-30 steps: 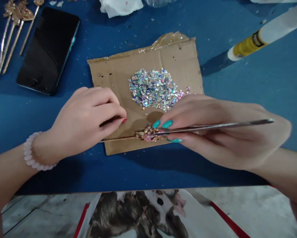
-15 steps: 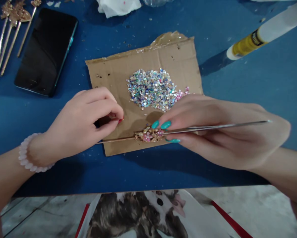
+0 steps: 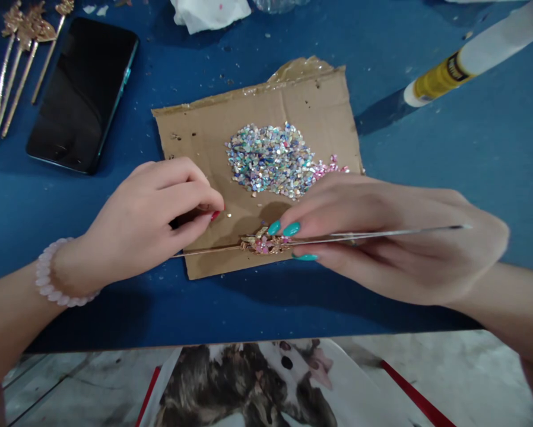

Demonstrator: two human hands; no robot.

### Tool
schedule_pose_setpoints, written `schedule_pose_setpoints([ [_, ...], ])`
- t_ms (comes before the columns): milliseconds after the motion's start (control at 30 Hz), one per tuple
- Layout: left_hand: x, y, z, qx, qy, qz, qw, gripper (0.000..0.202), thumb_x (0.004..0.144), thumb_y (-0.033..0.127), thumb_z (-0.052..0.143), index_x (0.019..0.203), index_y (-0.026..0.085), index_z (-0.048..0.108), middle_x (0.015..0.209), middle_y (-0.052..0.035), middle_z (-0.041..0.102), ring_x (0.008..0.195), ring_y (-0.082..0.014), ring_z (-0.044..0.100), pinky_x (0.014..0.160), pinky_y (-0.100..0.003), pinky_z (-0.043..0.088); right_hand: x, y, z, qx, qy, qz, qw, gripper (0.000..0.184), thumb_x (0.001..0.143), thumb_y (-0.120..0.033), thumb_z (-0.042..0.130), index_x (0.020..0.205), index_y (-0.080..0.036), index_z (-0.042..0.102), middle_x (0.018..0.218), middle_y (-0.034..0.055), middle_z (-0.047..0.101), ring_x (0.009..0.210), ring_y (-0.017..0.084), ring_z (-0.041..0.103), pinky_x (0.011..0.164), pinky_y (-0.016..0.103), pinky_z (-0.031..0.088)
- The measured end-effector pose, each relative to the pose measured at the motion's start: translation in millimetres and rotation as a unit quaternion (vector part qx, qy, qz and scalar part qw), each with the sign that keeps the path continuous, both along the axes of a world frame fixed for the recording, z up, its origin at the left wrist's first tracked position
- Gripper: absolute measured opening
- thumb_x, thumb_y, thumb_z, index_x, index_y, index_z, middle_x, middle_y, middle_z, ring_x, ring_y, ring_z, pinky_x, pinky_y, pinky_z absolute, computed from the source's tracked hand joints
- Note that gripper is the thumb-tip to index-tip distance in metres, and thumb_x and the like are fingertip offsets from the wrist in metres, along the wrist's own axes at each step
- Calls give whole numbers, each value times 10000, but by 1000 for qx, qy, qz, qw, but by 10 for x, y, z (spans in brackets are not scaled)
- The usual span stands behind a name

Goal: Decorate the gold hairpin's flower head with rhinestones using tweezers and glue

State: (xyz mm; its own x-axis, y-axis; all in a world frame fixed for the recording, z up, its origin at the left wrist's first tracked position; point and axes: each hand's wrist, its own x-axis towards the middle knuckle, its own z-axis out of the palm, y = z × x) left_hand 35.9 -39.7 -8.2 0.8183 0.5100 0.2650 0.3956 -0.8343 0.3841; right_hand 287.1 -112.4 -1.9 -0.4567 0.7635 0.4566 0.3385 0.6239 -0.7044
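My left hand (image 3: 159, 213) is closed, thumb and forefinger pressed together, with a red nail at the tip. Under its palm runs the thin gold shaft of a hair stick (image 3: 213, 250), where the curled fingers hold it mostly out of sight. The stick's ornamental head (image 3: 264, 243), gold leaves with pink flowers, lies over the front of the cardboard (image 3: 329, 107). Metal tweezers (image 3: 359, 235) are pinched between the teal-nailed fingers of my right hand (image 3: 382, 237). Their tips reach the right end of the ornament; whether they grip a piece is hidden.
A heap of shiny chips (image 3: 269, 157) lies on the cardboard, pink ones (image 3: 329, 169) beside it. A phone (image 3: 83, 95) and several gold hair sticks (image 3: 26, 59) are at the upper left. A white-and-yellow tube (image 3: 444, 77) stands upper right, crumpled tissue (image 3: 211, 12) at the back.
My right hand and the tweezers have shifted slightly left, and the tweezers' rear end has dipped a little. A small pale chip now shows beside my left fingertips. My left hand barely moved.
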Motion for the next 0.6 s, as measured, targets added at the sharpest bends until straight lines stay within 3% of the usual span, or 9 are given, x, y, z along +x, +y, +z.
schedule_pose_setpoints([
  [133,8,0,7,3,-11,-10,1000,74,939,162,597,930,220,641,878,22,653,765,-103,619,669,-249,445,21,23,20,-1,-47,50,998,79,936,-97,615,949,-174,629,911,41,752,825,103,698,792,262,589],
  [167,9,-3,9,5,-11,-10,1000,69,939,160,600,935,217,639,879,19,650,763,-102,616,673,-249,446,19,22,14,11,-9,9,1000,83,941,-100,607,928,-179,628,888,34,749,813,103,693,781,265,587],
  [400,-5,-59,39,57,-26,-68,996,21,952,217,614,965,232,607,905,14,678,814,-120,638,689,-295,419,-3,3,-33,11,20,-11,1000,61,925,-152,645,893,-205,647,878,17,754,777,127,714,721,276,612],
  [600,38,-135,125,65,-1,-94,993,67,1000,273,544,971,258,602,849,58,708,695,-100,617,674,-307,373,45,83,102,-2,-47,49,998,51,915,-159,672,911,-203,646,884,3,762,799,110,730,749,230,627],
])
